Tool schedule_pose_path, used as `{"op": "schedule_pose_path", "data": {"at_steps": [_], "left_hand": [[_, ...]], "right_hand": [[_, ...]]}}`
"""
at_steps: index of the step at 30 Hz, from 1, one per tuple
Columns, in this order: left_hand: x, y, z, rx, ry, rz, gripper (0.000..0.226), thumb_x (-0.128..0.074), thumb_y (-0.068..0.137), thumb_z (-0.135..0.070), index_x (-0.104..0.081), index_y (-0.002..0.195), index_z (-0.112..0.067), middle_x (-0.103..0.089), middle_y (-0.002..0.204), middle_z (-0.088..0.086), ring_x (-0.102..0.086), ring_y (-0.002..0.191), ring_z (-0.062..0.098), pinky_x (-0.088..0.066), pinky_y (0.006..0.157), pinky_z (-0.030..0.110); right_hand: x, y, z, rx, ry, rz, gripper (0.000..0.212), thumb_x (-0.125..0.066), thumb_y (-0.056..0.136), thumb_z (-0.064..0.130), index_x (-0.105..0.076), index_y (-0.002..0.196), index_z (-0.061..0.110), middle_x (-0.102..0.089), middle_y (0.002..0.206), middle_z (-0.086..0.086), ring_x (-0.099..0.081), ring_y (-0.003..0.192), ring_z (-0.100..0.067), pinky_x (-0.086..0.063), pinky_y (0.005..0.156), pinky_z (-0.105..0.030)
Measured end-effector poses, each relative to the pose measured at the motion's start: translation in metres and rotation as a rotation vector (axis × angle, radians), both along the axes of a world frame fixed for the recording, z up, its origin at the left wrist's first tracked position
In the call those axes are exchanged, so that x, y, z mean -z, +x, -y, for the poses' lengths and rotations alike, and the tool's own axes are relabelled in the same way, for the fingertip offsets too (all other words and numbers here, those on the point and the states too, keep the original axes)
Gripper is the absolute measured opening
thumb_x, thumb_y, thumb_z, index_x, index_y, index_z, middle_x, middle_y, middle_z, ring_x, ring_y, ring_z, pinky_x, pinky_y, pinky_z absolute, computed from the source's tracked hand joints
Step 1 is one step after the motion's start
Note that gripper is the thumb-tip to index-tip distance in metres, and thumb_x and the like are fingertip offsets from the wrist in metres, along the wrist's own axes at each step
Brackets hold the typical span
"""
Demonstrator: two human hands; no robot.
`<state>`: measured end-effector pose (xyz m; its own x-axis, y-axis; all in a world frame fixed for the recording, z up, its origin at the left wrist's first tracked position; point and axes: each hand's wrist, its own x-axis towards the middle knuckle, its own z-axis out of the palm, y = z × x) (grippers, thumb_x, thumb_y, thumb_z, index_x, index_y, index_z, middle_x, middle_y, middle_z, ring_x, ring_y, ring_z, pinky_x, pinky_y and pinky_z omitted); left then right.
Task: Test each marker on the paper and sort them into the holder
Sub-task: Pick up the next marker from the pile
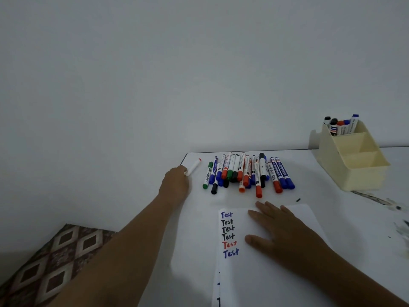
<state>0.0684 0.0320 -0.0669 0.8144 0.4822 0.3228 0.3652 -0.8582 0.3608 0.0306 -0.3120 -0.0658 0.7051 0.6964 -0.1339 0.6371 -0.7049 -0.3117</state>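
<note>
Nearest, right hand (281,231) lies flat, fingers straight, pinning the paper (276,269) beside six "Test" lines. Left hand (176,185), far left, is curled round a red-tipped marker (194,166). Remaining markers (247,172) lie heaped beyond the paper; holder (354,165), far right, has several in its rear compartment. Judged light, rigid, smooth and liable to roll: grip mid-barrel. White table (332,196), ink-smudged at right; plain wall; patterned floor (55,262).
</note>
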Motion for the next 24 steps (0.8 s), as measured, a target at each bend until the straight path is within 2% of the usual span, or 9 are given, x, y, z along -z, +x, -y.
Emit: {"op": "schedule_pose_path", "data": {"at_steps": [4,6,9,12,15,17,18,20,24], "left_hand": [[-0.007,-0.012,0.020,0.065,-0.223,0.141,0.015,-0.039,0.090,-0.005,-0.051,0.082,-0.004,-0.050,0.075,0.006,-0.042,0.061,0.019,-0.031,0.054,0.031],[-0.015,-0.026,0.041,0.164,-0.330,0.185,0.019,-0.040,0.092,-0.006,-0.058,0.087,-0.010,-0.052,0.078,0.007,-0.041,0.061,0.016,-0.032,0.054,0.030],[-0.024,-0.053,0.077,0.351,-0.468,0.170,0.016,-0.044,0.101,-0.013,-0.059,0.099,-0.017,-0.059,0.085,0.008,-0.045,0.065,0.009,-0.036,0.057,0.022],[-0.028,-0.073,0.107,0.541,-0.354,0.067,0.012,-0.047,0.104,-0.025,-0.054,0.094,-0.029,-0.058,0.079,-0.002,-0.043,0.060,0.002,-0.034,0.055,0.019],[-0.023,-0.082,0.128,0.675,-0.142,-0.063,0.017,-0.041,0.105,-0.036,-0.057,0.108,-0.030,-0.054,0.085,-0.010,-0.049,0.070,0.004,-0.037,0.061,0.015],[-0.021,-0.087,0.140,0.732,-0.038,-0.132,0.031,-0.036,0.104,-0.044,-0.057,0.116,-0.025,-0.054,0.093,-0.010,-0.049,0.077,0.006,-0.039,0.066,0.018],[-0.019,-0.089,0.146,0.750,-0.010,-0.163,0.034,-0.035,0.104,-0.044,-0.057,0.120,-0.023,-0.054,0.097,-0.009,-0.049,0.078,0.007,-0.040,0.069,0.019],[-0.018,-0.090,0.158,0.752,0.013,-0.221,0.032,-0.038,0.105,-0.038,-0.055,0.126,-0.021,-0.052,0.103,-0.007,-0.048,0.084,0.007,-0.038,0.075,0.019],[-0.021,-0.083,0.172,0.669,0.062,-0.316,0.030,-0.039,0.106,-0.033,-0.053,0.130,-0.019,-0.060,0.111,0.001,-0.050,0.090,0.009,-0.038,0.082,0.022]], "right_hand": [[0.006,0.002,0.000,0.030,0.045,-0.010,0.109,-0.006,0.066,0.091,-0.008,0.161,0.037,0.002,0.170,0.013,0.002,0.156,-0.006,0.004,0.124,-0.032],[0.012,0.003,0.001,0.074,0.109,-0.025,0.095,-0.027,0.083,0.085,-0.005,0.161,0.036,0.000,0.170,0.012,-0.001,0.156,-0.008,-0.003,0.127,-0.034],[0.013,0.002,0.003,0.153,0.252,-0.090,0.096,-0.049,0.088,0.075,-0.001,0.161,0.036,-0.008,0.170,0.009,-0.014,0.155,-0.012,-0.019,0.125,-0.037],[0.005,-0.001,0.003,0.197,0.474,-0.130,0.095,-0.056,0.089,0.067,-0.002,0.160,0.035,-0.024,0.166,0.008,-0.031,0.149,-0.015,-0.031,0.120,-0.038],[-0.001,-0.003,0.006,0.249,0.652,-0.223,0.092,-0.047,0.084,0.069,-0.010,0.160,0.032,-0.040,0.159,0.001,-0.042,0.142,-0.023,-0.037,0.115,-0.040],[-0.004,-0.002,0.010,0.265,0.709,-0.257,0.071,-0.043,0.092,0.066,-0.033,0.152,0.029,-0.054,0.145,0.001,-0.057,0.124,-0.016,-0.045,0.101,-0.026],[-0.005,0.000,0.011,0.266,0.706,-0.252,0.050,-0.043,0.099,0.060,-0.046,0.139,0.030,-0.062,0.132,0.003,-0.060,0.110,-0.009,-0.045,0.089,-0.018],[-0.006,0.002,0.014,0.290,0.706,-0.243,0.015,-0.045,0.104,0.042,-0.057,0.107,0.033,-0.066,0.100,0.007,-0.059,0.086,-0.009,-0.043,0.073,-0.017],[-0.005,0.002,0.019,0.313,0.769,-0.252,0.007,-0.063,0.097,0.035,-0.059,0.092,0.031,-0.065,0.071,0.007,-0.057,0.055,-0.001,-0.045,0.058,-0.018]]}}
